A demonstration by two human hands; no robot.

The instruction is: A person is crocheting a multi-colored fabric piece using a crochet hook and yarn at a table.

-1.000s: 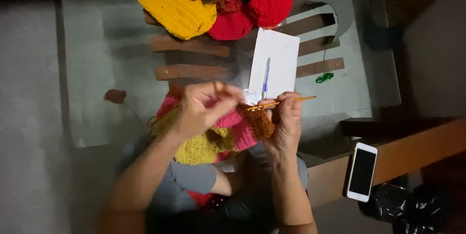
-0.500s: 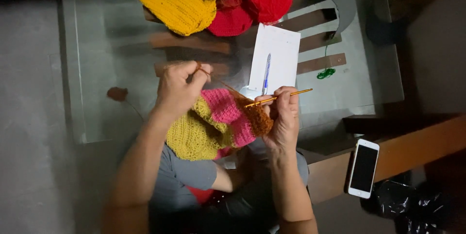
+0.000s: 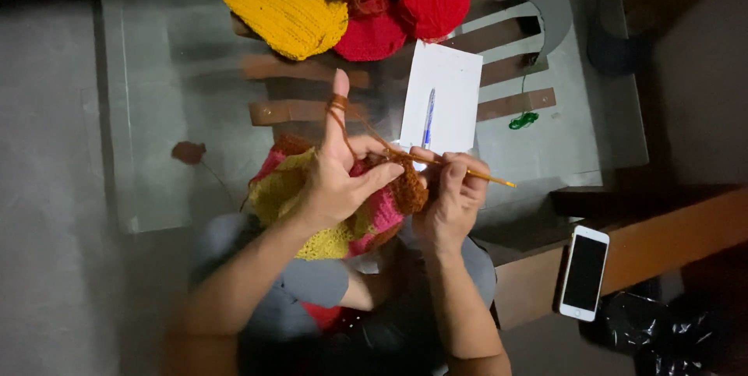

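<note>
A small brown scrap [image 3: 189, 151] lies on the glass surface [image 3: 156, 95] at far left. Next, the left hand [image 3: 339, 181] grips the yellow, pink and brown crochet piece [image 3: 312, 212] over the lap, its index finger raised with brown yarn [image 3: 340, 105] wrapped around it. Above lie a yellow crocheted piece [image 3: 273, 6] and red ones [image 3: 432, 2]. The right hand [image 3: 452, 201] is clenched around an orange crochet hook [image 3: 483, 176], its tip buried in the work. Just behind it a white paper [image 3: 452, 88] carries a blue pen [image 3: 428, 115]. A green thread bit [image 3: 523, 120] follows; a white phone [image 3: 584, 273] rests on the wooden ledge [image 3: 670, 243].
</note>
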